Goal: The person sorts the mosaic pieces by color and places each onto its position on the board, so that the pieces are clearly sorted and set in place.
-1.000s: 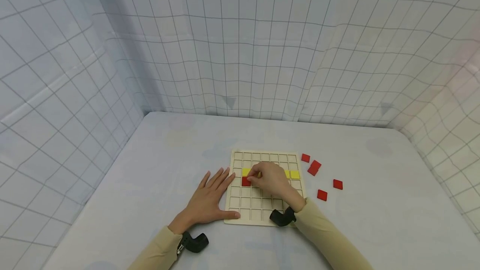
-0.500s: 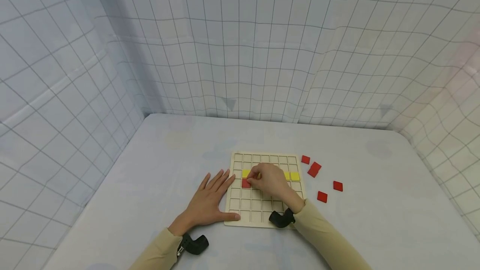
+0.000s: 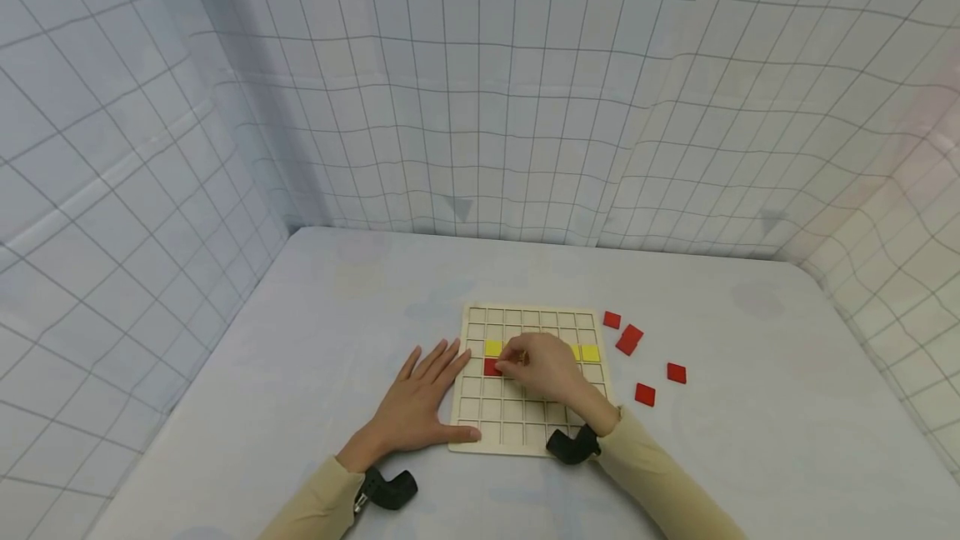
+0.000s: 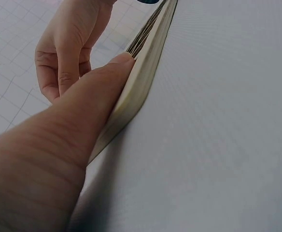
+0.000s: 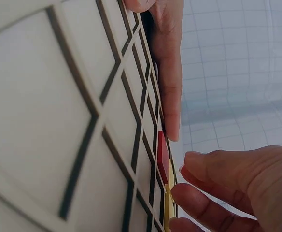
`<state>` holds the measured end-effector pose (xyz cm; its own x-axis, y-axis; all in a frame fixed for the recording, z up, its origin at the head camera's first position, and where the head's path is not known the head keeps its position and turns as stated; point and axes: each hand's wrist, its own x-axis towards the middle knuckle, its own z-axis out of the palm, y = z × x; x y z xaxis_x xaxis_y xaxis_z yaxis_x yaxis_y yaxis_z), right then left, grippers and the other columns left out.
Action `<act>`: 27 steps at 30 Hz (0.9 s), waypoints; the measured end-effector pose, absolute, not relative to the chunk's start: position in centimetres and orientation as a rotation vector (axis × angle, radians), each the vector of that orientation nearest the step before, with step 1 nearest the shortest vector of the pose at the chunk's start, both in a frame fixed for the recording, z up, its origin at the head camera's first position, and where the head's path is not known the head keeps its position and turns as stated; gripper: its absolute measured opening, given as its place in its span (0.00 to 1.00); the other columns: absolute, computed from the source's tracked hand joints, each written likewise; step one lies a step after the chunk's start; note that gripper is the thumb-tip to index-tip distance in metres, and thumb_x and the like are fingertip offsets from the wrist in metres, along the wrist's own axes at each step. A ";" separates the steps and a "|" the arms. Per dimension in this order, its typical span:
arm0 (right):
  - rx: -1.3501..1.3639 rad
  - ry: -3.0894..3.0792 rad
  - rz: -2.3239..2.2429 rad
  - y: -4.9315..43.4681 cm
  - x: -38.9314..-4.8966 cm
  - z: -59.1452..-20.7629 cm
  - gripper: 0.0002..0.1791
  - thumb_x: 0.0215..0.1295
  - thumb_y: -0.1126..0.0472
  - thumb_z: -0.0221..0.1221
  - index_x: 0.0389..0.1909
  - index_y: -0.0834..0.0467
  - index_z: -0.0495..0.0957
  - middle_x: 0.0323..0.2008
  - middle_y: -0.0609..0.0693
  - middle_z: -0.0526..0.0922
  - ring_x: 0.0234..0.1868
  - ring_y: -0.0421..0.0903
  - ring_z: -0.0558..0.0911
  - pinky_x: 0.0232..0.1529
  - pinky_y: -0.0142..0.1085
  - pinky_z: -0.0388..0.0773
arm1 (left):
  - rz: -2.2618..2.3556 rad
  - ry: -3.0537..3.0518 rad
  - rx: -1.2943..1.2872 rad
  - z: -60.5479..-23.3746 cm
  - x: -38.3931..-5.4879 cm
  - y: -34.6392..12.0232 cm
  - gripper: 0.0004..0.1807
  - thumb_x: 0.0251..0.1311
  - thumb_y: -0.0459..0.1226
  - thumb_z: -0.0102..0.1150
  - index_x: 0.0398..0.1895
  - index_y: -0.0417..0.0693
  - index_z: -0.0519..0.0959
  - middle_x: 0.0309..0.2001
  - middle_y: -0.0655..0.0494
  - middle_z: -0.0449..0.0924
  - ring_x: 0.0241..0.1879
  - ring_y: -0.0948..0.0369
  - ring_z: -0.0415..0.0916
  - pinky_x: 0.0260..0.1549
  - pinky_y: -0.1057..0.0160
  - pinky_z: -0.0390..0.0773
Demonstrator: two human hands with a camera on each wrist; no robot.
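While the left hand (image 3: 414, 413) rests, fingers spread, on the board (image 3: 512, 435), the right hand (image 3: 547, 369), fingers parted and seemingly empty, hovers by its red tile (image 3: 491, 367) at the frame's lower centre; even fingertip pressure should seat it flat.

I observe a pale table (image 3: 360, 290) with rounded far corners. A flat, cream-coloured grid board (image 3: 491, 409) lies near its middle. To the right of the board, I count five red tiles (image 3: 645, 394): one beside its far right corner, two in contact slightly nearer, two separate ones nearer still.
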<state>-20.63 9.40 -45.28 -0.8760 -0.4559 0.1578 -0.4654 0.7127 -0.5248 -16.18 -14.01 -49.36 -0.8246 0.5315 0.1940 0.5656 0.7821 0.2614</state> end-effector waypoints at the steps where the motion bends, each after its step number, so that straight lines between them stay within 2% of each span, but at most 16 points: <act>1: 0.783 -2.882 0.892 9.6 -20.6 -45.3 0.04 0.60 0.54 0.65 0.26 0.47 0.83 0.23 0.34 0.77 0.22 0.35 0.71 0.23 0.30 0.69 | -0.468 -2.861 -0.884 -49.4 -16.2 -14.0 0.59 0.45 0.77 0.46 0.75 0.50 0.53 0.74 0.52 0.46 0.72 0.55 0.40 0.67 0.47 0.37; 12: 0.811 -2.720 0.893 13.0 -19.6 -45.0 0.03 0.56 0.53 0.68 0.29 0.47 0.84 0.23 0.32 0.75 0.22 0.33 0.70 0.23 0.28 0.69 | -0.442 -2.901 -0.879 -49.1 -16.2 -13.9 0.60 0.44 0.77 0.44 0.75 0.50 0.50 0.75 0.53 0.44 0.73 0.55 0.39 0.67 0.47 0.36; 27: 0.652 -2.745 0.893 19.1 -18.6 -44.3 0.05 0.53 0.56 0.70 0.30 0.48 0.84 0.24 0.33 0.76 0.25 0.35 0.72 0.22 0.30 0.70 | -0.467 -2.880 -0.890 -49.2 -16.2 -13.9 0.60 0.44 0.76 0.47 0.75 0.49 0.51 0.74 0.52 0.45 0.73 0.54 0.40 0.67 0.46 0.37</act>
<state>-18.58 19.08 -44.31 -0.8872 -0.3509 0.2997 -0.4600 0.7231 -0.5153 -16.16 -13.92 -49.20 -0.8258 0.5360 0.1753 0.5639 0.7833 0.2616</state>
